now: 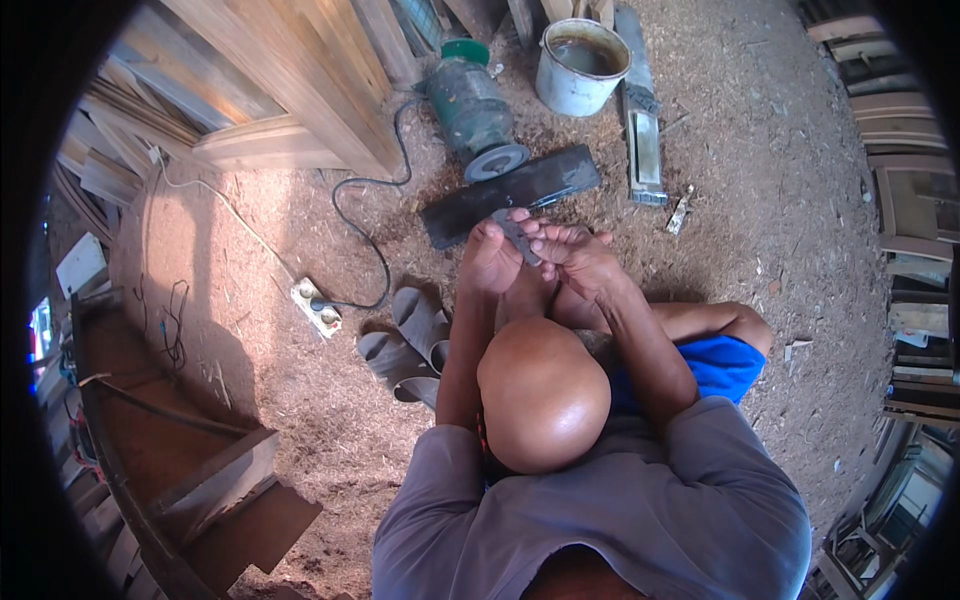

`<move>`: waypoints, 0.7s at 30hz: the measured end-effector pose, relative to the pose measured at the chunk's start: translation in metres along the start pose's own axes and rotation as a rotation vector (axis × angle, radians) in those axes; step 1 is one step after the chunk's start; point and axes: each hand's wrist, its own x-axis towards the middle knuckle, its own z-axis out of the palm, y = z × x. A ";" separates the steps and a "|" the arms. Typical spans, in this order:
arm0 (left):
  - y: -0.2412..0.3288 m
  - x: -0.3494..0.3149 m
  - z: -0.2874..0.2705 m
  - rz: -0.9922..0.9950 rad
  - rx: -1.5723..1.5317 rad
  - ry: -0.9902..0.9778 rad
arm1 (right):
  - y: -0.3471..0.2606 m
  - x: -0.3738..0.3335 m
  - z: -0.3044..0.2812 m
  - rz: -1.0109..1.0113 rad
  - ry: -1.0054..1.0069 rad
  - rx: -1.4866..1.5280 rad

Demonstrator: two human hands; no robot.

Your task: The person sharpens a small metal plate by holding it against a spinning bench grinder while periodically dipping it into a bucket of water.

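Blade (517, 238), flat, narrow, dull grey metal, sat at centre frame, pinched between both hands above the sawdust-covered floor (760, 150). Left hand (490, 258) had its grip closed around the blade's lower end; right hand (578, 255) had its grip folded over the same piece. Just above lay a dark rectangular slab (510, 192), touching a green bench grinder (470, 105) with a grey round wheel. White bucket (582, 65), upper centre, held murky water. Grey rubber sandals (410, 345) lay left of the knee.

Both arms stretched fwd over raised knee; left hand (490, 258) & right hand (578, 255) meet, fingers curled, pinching together.
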 end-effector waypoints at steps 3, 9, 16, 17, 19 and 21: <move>0.000 0.000 -0.001 0.001 0.008 0.037 | 0.000 -0.001 0.000 0.009 -0.021 -0.009; 0.001 -0.002 0.000 0.025 0.055 0.119 | 0.000 -0.002 0.002 0.065 -0.039 0.056; 0.003 0.000 0.008 0.011 0.058 0.122 | 0.000 -0.001 0.001 0.065 -0.035 0.072; 0.003 0.001 0.009 0.010 0.057 0.121 | 0.000 -0.001 0.000 0.065 -0.033 0.072; 0.007 0.001 0.009 -0.003 0.014 0.125 | 0.001 -0.001 -0.001 0.054 -0.037 0.038; 0.008 0.001 0.003 0.014 0.031 0.103 | 0.001 -0.001 -0.001 0.045 -0.042 0.001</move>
